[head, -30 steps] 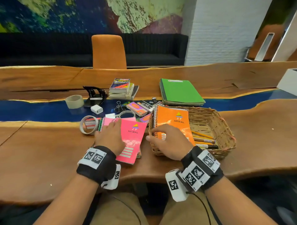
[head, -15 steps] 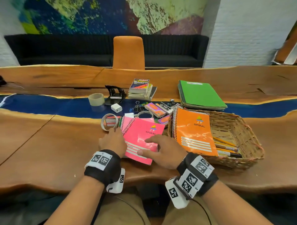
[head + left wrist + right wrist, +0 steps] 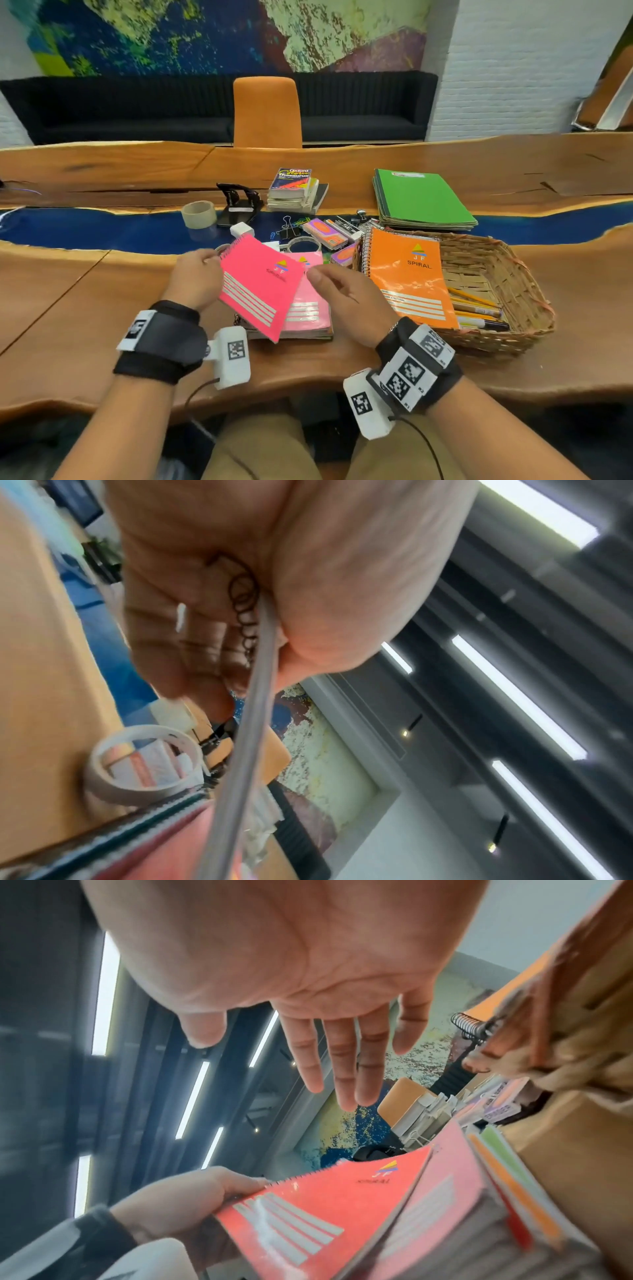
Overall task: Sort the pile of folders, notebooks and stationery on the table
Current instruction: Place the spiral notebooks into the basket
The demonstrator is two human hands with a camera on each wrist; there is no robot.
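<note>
At centre of tabletop (image 3: pixel 85 308), near edge: pink spiral notebook (image 3: pixel 260 284) lifted and tilted above notebook stack (image 3: pixel 308 308), left hand (image 3: pixel 197 277) grasping its spiral edge. Right hand (image 3: pixel 346 298) just right of it, fingers straight, released, holding nothing. Orange spiral notebook (image 3: pixel 407 277) leans in wicker basket (image 3: pixel 513 308) to the right, w/ pencils (image 3: pixel 476 308) beside it. Far side: green folders (image 3: pixel 421 198), book stack (image 3: pixel 294 188), tape roll (image 3: pixel 198 214), hole punch (image 3: pixel 239 202).
</note>
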